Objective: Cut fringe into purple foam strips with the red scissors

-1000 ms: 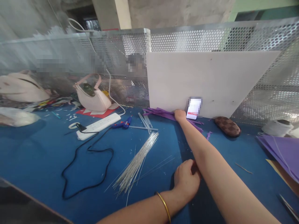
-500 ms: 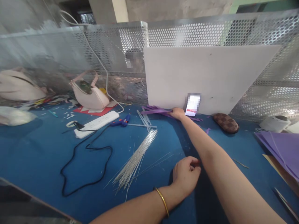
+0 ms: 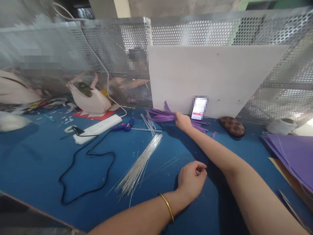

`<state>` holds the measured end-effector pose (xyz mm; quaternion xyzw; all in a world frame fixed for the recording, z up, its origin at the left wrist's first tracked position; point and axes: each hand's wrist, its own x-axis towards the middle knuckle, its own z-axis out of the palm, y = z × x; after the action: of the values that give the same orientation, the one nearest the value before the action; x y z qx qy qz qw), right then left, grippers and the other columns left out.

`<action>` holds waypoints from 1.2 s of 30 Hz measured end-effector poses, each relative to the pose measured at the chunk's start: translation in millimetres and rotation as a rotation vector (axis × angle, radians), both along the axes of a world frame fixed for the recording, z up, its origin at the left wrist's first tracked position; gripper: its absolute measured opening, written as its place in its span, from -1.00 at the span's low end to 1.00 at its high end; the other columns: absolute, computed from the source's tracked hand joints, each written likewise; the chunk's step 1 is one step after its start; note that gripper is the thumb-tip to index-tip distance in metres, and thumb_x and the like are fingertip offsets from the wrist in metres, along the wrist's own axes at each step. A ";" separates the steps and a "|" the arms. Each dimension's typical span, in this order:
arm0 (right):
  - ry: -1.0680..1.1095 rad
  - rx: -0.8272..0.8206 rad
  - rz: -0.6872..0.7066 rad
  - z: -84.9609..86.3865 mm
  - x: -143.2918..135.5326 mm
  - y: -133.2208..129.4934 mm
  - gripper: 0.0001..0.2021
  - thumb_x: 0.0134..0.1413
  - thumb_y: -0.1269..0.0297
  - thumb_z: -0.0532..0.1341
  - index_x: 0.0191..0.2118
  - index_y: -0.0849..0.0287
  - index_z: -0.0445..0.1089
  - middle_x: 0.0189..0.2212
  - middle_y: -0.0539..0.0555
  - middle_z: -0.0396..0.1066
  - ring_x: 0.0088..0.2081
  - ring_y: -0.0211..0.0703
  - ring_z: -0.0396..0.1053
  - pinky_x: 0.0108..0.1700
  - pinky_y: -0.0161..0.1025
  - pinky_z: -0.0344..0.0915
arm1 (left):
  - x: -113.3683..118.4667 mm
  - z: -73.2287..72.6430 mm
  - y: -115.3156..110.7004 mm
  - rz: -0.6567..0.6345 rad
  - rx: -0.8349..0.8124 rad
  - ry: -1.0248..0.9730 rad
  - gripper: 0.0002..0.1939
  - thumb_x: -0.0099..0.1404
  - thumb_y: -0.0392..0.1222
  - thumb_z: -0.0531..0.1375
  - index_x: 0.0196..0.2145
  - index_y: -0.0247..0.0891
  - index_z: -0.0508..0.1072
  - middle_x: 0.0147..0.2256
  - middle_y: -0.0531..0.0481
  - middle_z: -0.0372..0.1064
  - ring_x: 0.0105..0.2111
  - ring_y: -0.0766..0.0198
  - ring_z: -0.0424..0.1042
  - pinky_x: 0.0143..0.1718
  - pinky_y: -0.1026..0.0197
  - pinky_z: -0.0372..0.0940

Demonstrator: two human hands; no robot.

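My right hand [image 3: 183,122] reaches to the far side of the table and is closed around a bunch of purple strips [image 3: 161,116]. Their ends stick out to the left of the fist, and one strip points upward. More purple strips lie under and to the right of this hand. My left hand [image 3: 192,179], with a gold bangle on the wrist, rests on the blue table [image 3: 151,215] with loosely curled fingers. Nothing shows between its thumb and forefinger. To its left lies a bundle of thin silver wires [image 3: 140,164].
A lit phone [image 3: 199,108] leans on a white board [image 3: 181,78]. Nearby are a checkered case [image 3: 232,126], purple sheets [image 3: 290,153] and a roll [image 3: 281,125]. Leftward lie a blue glue gun [image 3: 124,125], glue sticks [image 3: 148,124], a power strip [image 3: 97,129], a black cord [image 3: 113,163] and a pink handbag [image 3: 90,101].
My right hand has lifted slightly and drawn the purple strips up a little, so one strip now stands upward. My left hand stays in place. The view has shifted slightly.
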<state>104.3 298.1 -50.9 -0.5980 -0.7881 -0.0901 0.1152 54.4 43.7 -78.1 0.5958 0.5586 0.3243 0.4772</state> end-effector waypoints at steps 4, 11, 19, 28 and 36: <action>-0.036 -0.035 0.215 -8.3 -18.3 -38.1 -0.67 0.26 0.22 0.18 0.08 0.21 0.31 0.01 0.16 0.36 -0.07 -0.06 0.40 -0.08 -0.01 0.39 | -0.6 2.6 0.1 -0.002 0.000 0.021 -0.75 0.17 -0.18 0.14 -0.21 -0.10 0.54 -0.38 0.08 0.52 -0.38 0.25 0.47 -0.30 0.23 0.29; -0.065 -0.157 0.400 -2.1 -9.2 -40.3 -0.65 0.26 0.16 0.17 0.08 0.19 0.32 0.03 0.16 0.35 -0.05 -0.05 0.39 -0.05 0.01 0.37 | -1.3 6.6 0.7 -0.012 0.003 0.026 -0.75 0.18 -0.18 0.14 -0.21 -0.12 0.55 -0.40 0.06 0.52 -0.38 0.24 0.48 -0.29 0.23 0.29; -0.133 -0.162 0.012 3.2 27.5 7.9 -0.68 0.25 0.20 0.19 0.06 0.22 0.33 0.01 0.16 0.36 -0.07 -0.06 0.40 -0.07 -0.01 0.39 | 0.2 0.7 0.5 -0.006 0.016 0.015 -0.76 0.18 -0.17 0.15 -0.21 -0.10 0.55 -0.33 0.07 0.53 -0.35 0.24 0.48 -0.30 0.23 0.29; -0.125 -0.128 -0.048 0.5 19.6 11.0 -0.67 0.24 0.21 0.19 0.07 0.23 0.33 0.02 0.18 0.35 -0.06 -0.05 0.39 -0.06 -0.01 0.38 | 0.1 0.3 0.1 -0.018 0.000 0.015 -0.76 0.18 -0.19 0.14 -0.21 -0.12 0.55 -0.36 0.05 0.53 -0.35 0.23 0.49 -0.31 0.22 0.30; -0.088 -0.156 -0.073 -0.9 20.1 9.8 -0.67 0.25 0.21 0.19 0.06 0.22 0.33 0.01 0.16 0.36 -0.07 -0.06 0.40 -0.07 -0.01 0.39 | 0.0 0.3 1.6 -0.020 -0.007 -0.013 -0.75 0.20 -0.20 0.14 -0.18 -0.11 0.54 -0.37 0.06 0.54 -0.33 0.24 0.50 -0.27 0.22 0.31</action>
<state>124.4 307.9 -51.9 -0.6289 -0.7747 -0.0586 0.0300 54.4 45.3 -77.7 0.5974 0.5507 0.3214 0.4863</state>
